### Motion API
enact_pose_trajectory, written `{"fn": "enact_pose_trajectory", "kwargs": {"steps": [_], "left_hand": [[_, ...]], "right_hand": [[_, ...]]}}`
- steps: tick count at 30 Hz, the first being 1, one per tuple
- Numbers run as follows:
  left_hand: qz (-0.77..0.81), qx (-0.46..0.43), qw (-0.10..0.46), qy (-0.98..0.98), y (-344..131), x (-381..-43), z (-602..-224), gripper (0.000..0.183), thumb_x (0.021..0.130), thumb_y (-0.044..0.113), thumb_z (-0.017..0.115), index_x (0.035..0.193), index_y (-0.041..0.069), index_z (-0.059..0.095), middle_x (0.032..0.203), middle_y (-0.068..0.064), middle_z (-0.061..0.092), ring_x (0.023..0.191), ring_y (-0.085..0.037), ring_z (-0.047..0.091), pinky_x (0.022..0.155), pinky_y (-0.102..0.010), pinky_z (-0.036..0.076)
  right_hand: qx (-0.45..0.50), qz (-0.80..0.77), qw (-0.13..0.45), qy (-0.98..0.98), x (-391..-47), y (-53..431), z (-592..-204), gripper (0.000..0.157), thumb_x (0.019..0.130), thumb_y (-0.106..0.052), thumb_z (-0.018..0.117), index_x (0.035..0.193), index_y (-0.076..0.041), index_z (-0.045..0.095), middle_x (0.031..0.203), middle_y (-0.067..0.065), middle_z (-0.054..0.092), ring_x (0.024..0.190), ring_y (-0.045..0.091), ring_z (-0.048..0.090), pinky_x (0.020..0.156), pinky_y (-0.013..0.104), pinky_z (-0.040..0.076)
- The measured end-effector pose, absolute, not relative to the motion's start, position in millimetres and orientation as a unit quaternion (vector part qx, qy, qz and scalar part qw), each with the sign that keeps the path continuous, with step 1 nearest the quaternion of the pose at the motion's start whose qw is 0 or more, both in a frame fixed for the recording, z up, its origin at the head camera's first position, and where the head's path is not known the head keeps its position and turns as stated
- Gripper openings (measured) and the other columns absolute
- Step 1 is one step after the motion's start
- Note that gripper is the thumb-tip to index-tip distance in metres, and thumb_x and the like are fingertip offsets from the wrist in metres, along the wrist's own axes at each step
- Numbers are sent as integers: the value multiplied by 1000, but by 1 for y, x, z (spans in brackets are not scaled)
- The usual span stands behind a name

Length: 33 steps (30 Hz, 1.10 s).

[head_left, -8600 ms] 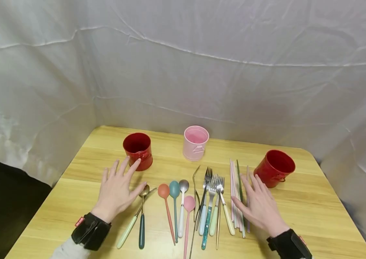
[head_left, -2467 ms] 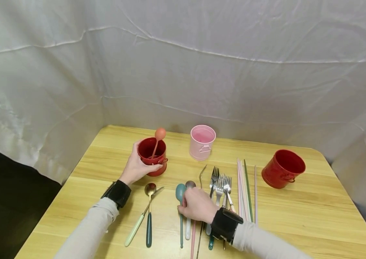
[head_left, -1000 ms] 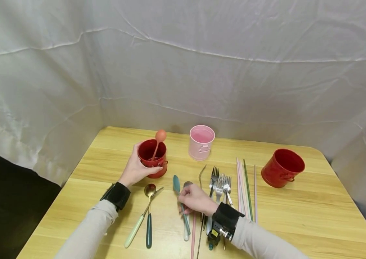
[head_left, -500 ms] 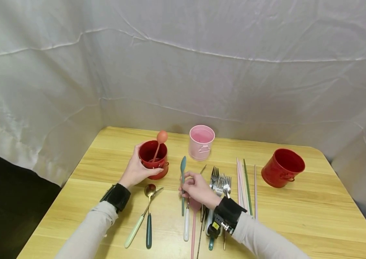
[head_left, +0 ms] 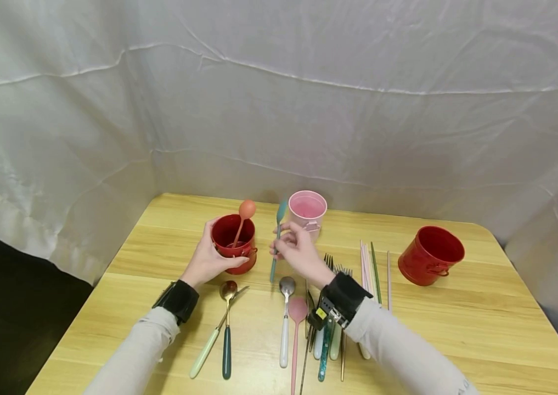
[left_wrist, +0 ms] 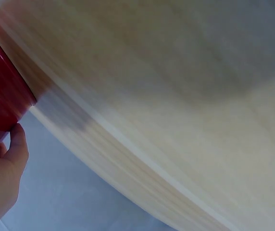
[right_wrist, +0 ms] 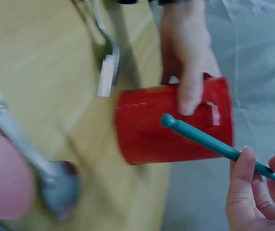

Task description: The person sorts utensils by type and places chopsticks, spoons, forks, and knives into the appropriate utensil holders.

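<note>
My left hand (head_left: 209, 255) grips the side of a small red bucket (head_left: 245, 268), its thumb lying across the front. An orange spoon (head_left: 247, 209) stands in that bucket, bowl up and leaning on the rim. Above the table, in front of a pink bucket (head_left: 315, 235), my right hand (head_left: 299, 253) pinches a teal spoon (head_left: 281, 210) by its handle, bowl upward. In the right wrist view the rounded end of the teal spoon's handle (right_wrist: 207, 139) overlaps the red bucket (right_wrist: 144, 127). The left wrist view catches only part of the left hand (left_wrist: 7, 168) against the bucket's wall (left_wrist: 5, 82).
On the wooden table lie a white-handled spoon (head_left: 285, 329), a pink spoon (head_left: 297, 310), several forks (head_left: 327, 348) and chopsticks (head_left: 368, 269). Nearer the left arm a gold spoon (head_left: 227, 351) crosses a green-handled knife (head_left: 204, 354). Another red bucket (head_left: 409, 264) stands tilted at right.
My right hand has lifted the teal spoon off the table and carried it forward, turning it upright. Earlier, the left hand took hold of the red bucket, and the orange spoon went into it.
</note>
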State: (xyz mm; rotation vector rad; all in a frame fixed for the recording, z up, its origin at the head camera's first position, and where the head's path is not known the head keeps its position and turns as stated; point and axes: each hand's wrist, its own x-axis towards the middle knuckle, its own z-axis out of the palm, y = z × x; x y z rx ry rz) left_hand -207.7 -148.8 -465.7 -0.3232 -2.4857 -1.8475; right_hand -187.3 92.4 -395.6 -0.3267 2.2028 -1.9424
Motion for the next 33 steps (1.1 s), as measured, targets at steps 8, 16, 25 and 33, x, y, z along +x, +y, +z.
{"fn": "enact_pose_trajectory", "kwargs": {"steps": [8, 16, 25, 33], "left_hand": [[-600, -103, 7, -793, -150, -208, -466, 102, 70, 14, 92, 149, 17, 28, 149, -8, 46, 138, -29, 43, 115, -55, 40], [-604, -110, 11, -790, -149, -209, -467, 104, 71, 8, 90, 151, 15, 25, 151, -12, 44, 140, -33, 42, 115, -57, 39], [-597, -107, 14, -795, -149, -209, -467, 102, 71, 13, 92, 149, 13, 27, 148, -10, 47, 138, -30, 45, 116, -53, 39], [-598, -105, 15, -794, -149, -209, -467, 100, 71, 13, 92, 148, 14, 28, 148, -9, 47, 138, -28, 44, 117, -53, 39]], "right_hand": [[-134, -658, 15, 741, -205, 74, -364, 23, 99, 2, 52, 121, 6, 53, 104, 36, 66, 84, 22, 72, 79, 31, 63], [-136, -695, -30, 706, -217, 53, -353, 21, 101, 1, 53, 121, 6, 55, 111, 34, 65, 105, 47, 68, 81, 27, 62], [-138, -676, -49, 722, -223, 40, -368, 24, 98, -3, 62, 119, 7, 63, 115, 29, 70, 107, 44, 70, 88, 36, 61], [-139, -606, -54, 781, -224, 40, -391, 25, 96, -6, 66, 118, 4, 69, 112, 23, 74, 104, 34, 74, 89, 37, 61]]}}
